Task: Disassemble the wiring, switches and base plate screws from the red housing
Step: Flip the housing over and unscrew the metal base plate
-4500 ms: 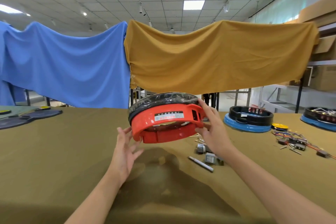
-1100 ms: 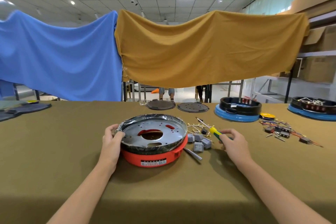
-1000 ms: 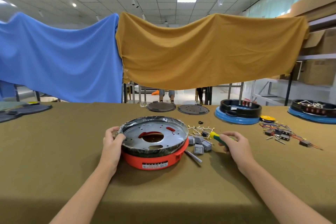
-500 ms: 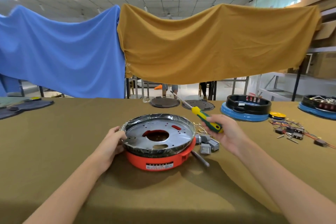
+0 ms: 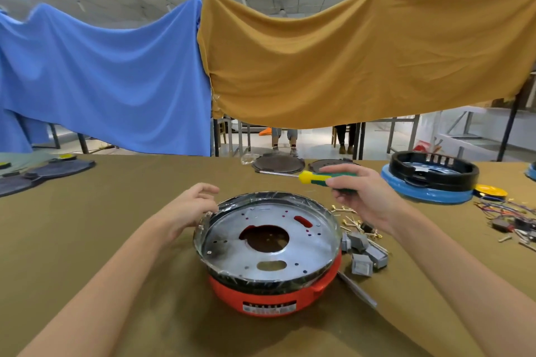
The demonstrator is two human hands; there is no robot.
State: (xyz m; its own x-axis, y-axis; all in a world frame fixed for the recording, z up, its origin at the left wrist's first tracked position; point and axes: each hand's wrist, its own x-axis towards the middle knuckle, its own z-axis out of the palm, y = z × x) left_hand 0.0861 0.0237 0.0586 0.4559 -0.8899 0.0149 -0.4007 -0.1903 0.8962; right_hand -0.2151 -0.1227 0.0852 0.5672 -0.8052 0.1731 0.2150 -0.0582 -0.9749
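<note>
The red housing [image 5: 269, 295] is sitting upside down on the olive-covered table [image 5: 87, 240], near the centre of the view and just in front of the person. Its silver base plate [image 5: 266, 240] is facing up, ringed by a black rim wrapped in clear film. A white label is showing on the red wall at the housing's 6 o'clock side.

The left hand [image 5: 188, 209] is resting against the rim at about 10 o'clock of the housing, fingers loosely curled; they are touching the film-covered edge, but whether they are actually gripping it cannot be told.

The right hand [image 5: 359, 197] is holding a screwdriver [image 5: 316, 177] above the table at about 1 o'clock of the housing, fingers curled round the green and yellow handle. The shaft is lying roughly level and pointing toward 9 o'clock, clear of the plate.

Grey switches [image 5: 364, 255] are lying just beside the housing at 3 o'clock, with small brass terminals [image 5: 352, 222] scattered at 2 o'clock. A thin metal rod [image 5: 356, 290] is lying at 4 o'clock, one end near the red wall.

Farther off at 2 o'clock, a black and blue housing [image 5: 429, 182] is standing on the table, with a yellow disc [image 5: 491, 191] and a tangle of loose wires [image 5: 513, 217] near it. Two dark round plates [image 5: 278, 164] are lying at 12 o'clock. A blue cloth [image 5: 101, 81] and a mustard cloth [image 5: 362, 61] are hanging behind the table.
</note>
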